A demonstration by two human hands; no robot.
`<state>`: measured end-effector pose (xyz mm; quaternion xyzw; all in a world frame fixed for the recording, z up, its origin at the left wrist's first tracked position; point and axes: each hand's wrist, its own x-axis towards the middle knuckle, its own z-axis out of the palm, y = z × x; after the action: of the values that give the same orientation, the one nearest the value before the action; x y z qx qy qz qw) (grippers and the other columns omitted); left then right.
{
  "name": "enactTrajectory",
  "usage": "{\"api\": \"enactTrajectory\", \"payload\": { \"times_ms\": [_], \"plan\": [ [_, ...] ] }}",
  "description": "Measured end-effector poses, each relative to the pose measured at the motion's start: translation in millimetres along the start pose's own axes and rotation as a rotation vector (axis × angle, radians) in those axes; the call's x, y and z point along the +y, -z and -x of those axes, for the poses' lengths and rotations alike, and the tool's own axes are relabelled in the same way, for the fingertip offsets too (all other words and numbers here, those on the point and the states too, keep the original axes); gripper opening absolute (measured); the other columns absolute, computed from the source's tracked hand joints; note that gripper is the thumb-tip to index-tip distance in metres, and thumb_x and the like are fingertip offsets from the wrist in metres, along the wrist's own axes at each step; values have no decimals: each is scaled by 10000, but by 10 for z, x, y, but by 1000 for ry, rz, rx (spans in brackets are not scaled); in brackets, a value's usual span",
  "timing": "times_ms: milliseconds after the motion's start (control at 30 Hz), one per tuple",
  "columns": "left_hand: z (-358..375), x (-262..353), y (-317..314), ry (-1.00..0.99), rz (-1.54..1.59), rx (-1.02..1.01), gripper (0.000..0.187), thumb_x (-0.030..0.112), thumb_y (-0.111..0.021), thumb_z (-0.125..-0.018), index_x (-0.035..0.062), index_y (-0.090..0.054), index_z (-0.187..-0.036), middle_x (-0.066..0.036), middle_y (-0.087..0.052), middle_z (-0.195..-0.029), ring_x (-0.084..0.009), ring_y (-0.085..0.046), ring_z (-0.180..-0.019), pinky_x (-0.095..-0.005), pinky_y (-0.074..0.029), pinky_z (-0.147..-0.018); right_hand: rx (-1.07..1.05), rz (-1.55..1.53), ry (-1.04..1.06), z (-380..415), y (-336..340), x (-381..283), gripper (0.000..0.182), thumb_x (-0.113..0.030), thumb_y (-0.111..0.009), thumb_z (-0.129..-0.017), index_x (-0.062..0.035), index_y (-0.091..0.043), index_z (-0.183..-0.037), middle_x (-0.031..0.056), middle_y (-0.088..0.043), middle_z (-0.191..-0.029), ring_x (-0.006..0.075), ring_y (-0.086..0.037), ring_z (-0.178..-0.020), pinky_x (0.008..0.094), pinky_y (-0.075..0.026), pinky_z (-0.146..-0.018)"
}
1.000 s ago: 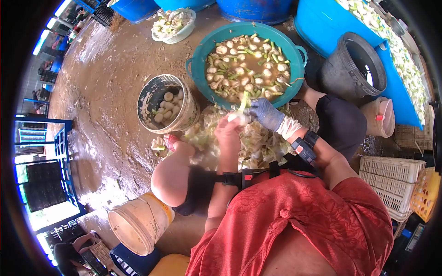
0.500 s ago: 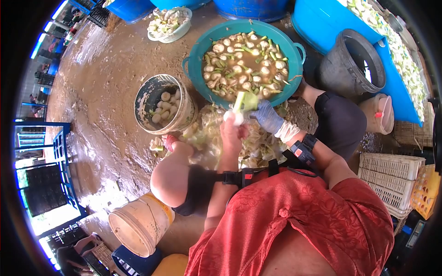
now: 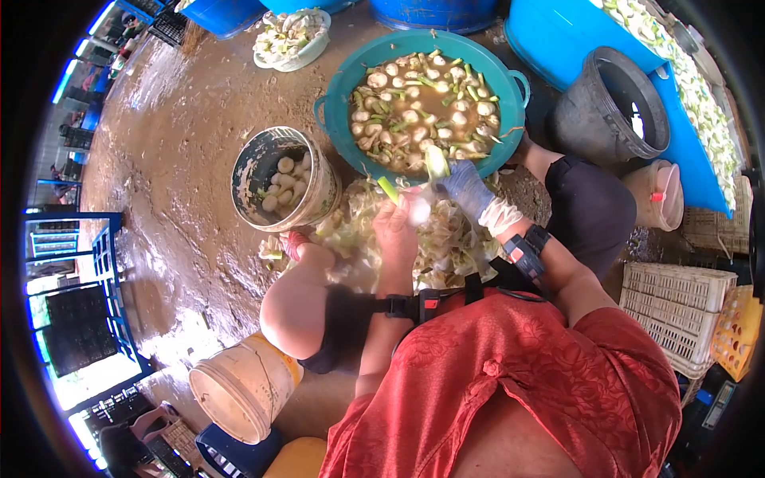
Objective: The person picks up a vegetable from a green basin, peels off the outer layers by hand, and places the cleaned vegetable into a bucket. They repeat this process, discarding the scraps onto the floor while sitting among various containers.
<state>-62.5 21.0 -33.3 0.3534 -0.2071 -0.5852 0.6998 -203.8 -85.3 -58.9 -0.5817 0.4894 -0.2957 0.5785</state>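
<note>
My left hand is bare and closed around a white bulb with a short green stem, like an onion or fresh garlic; the bulb is slightly blurred. My right hand, in a blue-grey glove with a white cuff, is just right of it. Its fingers pinch a pale green-white strip of peel at the near rim of the basin. The green basin holds similar stemmed bulbs in brownish water. Below my hands lies a heap of peelings.
A dirty bucket with peeled white bulbs stands left of my hands. A bowl of peelings sits on the wet, muddy floor. To the right are a black bucket, a blue tub and white crates.
The bulb has turned in my left hand, its stem now pointing up-left. My right hand has shifted slightly up and right, holding the strip apart from the bulb.
</note>
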Motion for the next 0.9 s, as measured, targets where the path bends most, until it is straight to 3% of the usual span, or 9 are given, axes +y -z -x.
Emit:
{"api": "enactTrajectory", "payload": {
  "times_ms": [167,233,267,433,500,667,733,833,900],
  "plan": [
    [-77,50,-18,-63,19,89,364,370,-535,-885,41,-576,-1034,-121,-561,-1167,-262,-491,-1106,-411,-387,-917,-62,413,-149,149,167,-9,221,-113,-667,-681,13,-636,-859,177,-640,-741,257,-630,-681,336,-495,-661],
    [-97,82,65,-131,-156,177,353,397,-515,-888,92,-567,-1058,-87,-556,-1173,-270,-471,-1133,-439,-366,-910,-307,794,-76,342,174,-83,299,-124,-643,-650,-11,-633,-927,185,-639,-774,302,-633,-731,361,-495,-677],
    [-141,72,155,29,465,204,335,406,-497,-895,120,-566,-1055,-68,-556,-1169,-273,-459,-1147,-467,-348,-902,-313,866,-43,399,176,43,350,-178,-644,-634,-26,-633,-949,233,-623,-823,371,-610,-802,386,-489,-721],
    [-203,-21,277,99,597,251,369,367,-409,-932,65,-542,-1097,-99,-545,-1184,-297,-453,-1159,-454,-342,-930,-704,1104,-86,493,283,323,328,-211,-686,-689,-10,-631,-942,207,-628,-795,348,-624,-797,394,-489,-747],
    [-198,-74,260,161,618,229,385,350,-377,-942,43,-533,-1111,-115,-542,-1187,-309,-457,-1158,-446,-343,-938,-204,900,343,606,205,187,434,-289,-733,-694,-20,-607,-1010,199,-626,-885,353,-612,-864,406,-476,-769],
    [-187,-173,121,189,523,254,441,297,-288,-968,-54,-474,-1160,-172,-513,-1231,-341,-458,-1171,-432,-374,-970,-227,429,295,491,-125,-404,413,-320,-721,-738,-24,-611,-1006,118,-630,-806,236,-612,-690,337,-489,-642],
    [-198,-187,99,116,495,303,363,244,-368,-964,-56,-443,-1153,-187,-554,-1124,-299,-543,-1054,-383,-450,-897,-342,-86,-111,457,-239,-362,275,-255,-689,-785,-24,-646,-929,42,-587,-643,108,-542,-530,258,-457,-513],
    [-82,-165,151,3,179,165,333,215,-415,-951,-52,-446,-1148,-180,-567,-1090,-280,-573,-987,-375,-471,-876,-495,-146,74,633,-180,-734,151,-171,-659,-812,-29,-669,-860,-3,-547,-560,48,-502,-479,222,-418,-448],
    [-96,-190,210,30,285,183,310,210,-445,-941,-48,-465,-1112,-181,-574,-1054,-273,-593,-926,-376,-499,-831,-546,-227,-79,672,-140,-834,131,-145,-649,-812,-35,-677,-877,7,-572,-581,60,-517,-500,227,-434,-470]
  ]
}}
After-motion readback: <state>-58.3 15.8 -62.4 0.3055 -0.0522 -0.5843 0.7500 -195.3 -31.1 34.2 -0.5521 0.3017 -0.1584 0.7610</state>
